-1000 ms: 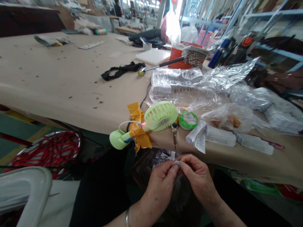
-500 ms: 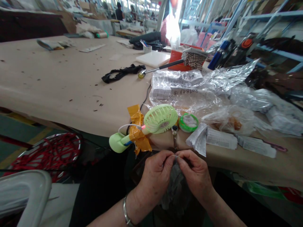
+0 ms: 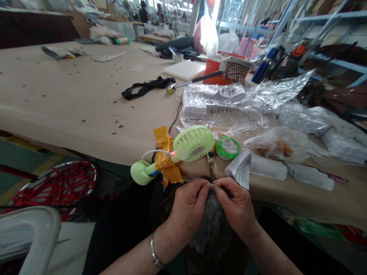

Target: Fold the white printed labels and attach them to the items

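My left hand (image 3: 189, 204) and my right hand (image 3: 236, 202) meet at the table's front edge, thumbs and forefingers pinched close together. Between the fingertips is something small and pale, too small to name. Just beyond them a slim metal tool with a dark knob (image 3: 211, 162) points toward me at the edge. Below the hands, at my lap, lies a heap of grey, thin scraps (image 3: 213, 225), partly hidden by both hands. A green handheld fan (image 3: 194, 143), fixed with orange tape (image 3: 166, 164), lies to the left of the metal tool.
A green-rimmed round tub (image 3: 228, 148) stands by the fan. Stacks of printed labels (image 3: 268, 167) and clear plastic bags (image 3: 252, 110) cover the right side. A black cloth strip (image 3: 147, 88) lies farther back. On the left are a red-laced round stool (image 3: 57, 187) and a white chair (image 3: 31, 233).
Both hands have shifted very slightly upward in view and remain pinched together. The other things stay in place apart from a small camera shift.
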Demonstrator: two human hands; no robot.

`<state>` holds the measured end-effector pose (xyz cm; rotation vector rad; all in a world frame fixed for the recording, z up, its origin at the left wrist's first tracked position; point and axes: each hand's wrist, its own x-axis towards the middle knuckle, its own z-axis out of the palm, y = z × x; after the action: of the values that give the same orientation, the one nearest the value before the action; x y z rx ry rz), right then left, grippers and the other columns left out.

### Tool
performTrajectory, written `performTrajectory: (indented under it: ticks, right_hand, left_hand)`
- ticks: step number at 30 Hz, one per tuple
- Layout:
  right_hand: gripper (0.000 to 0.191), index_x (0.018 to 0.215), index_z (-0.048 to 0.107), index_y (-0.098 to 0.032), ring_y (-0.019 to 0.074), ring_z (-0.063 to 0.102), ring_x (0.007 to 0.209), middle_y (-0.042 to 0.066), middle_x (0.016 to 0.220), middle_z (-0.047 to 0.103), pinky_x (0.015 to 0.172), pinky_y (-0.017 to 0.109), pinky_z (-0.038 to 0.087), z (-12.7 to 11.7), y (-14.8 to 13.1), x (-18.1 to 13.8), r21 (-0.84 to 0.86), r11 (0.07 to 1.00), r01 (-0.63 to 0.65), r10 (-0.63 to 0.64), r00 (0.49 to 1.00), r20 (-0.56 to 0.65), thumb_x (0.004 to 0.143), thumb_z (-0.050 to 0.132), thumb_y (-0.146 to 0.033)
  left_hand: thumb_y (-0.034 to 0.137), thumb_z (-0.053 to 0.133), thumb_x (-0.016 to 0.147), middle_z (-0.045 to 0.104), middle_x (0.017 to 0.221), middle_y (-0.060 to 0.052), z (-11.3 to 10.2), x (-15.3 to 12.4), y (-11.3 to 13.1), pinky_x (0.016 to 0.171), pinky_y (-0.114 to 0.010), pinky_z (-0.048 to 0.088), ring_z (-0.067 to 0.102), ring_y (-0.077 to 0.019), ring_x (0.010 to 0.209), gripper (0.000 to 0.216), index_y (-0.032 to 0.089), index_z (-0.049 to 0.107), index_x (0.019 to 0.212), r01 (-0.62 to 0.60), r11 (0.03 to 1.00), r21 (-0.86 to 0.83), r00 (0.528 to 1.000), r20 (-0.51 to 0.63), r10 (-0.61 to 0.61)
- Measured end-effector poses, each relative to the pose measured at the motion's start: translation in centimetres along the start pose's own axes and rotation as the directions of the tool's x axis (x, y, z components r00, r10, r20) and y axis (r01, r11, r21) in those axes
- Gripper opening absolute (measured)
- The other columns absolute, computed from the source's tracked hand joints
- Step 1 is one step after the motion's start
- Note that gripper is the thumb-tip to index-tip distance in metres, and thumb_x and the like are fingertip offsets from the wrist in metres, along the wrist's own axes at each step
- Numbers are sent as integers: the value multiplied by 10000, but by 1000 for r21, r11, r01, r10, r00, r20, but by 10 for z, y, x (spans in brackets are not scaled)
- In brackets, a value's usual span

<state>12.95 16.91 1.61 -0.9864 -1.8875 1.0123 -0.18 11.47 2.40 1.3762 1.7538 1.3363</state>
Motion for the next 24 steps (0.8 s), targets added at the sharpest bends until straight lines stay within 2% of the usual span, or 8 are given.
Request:
performTrajectory:
  ticks: [17,21,24]
  right_hand:
    - [105,775,614,-192,97,521,609,-34,653,561,584,199,430,3,4,2,-3,1000,-24,24,999,-37,857,557,-226]
    - [104,929,642,-199,129,633,706,0,784,679,663,213,508,-1,3,-8,20,1000,-23,24,1000,-9,849,585,-233]
    - [160,998,632,-208,142,673,745,10,840,709,691,220,537,-16,-2,-24,-49,998,34,-32,999,38,846,586,-194]
  left_hand:
    - [168,521,862,620,620,34,2,5,-3,564,-158,415,548,-79,558,154,173,639,763,-39,999,-7,999,-34,39]
    - [180,528,856,637,629,32,-2,0,2,565,-164,429,570,-88,566,150,185,645,762,-24,1000,-14,1000,-15,24]
    - [184,544,838,647,617,27,-6,-8,-1,546,-174,437,579,-100,546,142,194,653,748,-8,1000,-8,1000,-5,8]
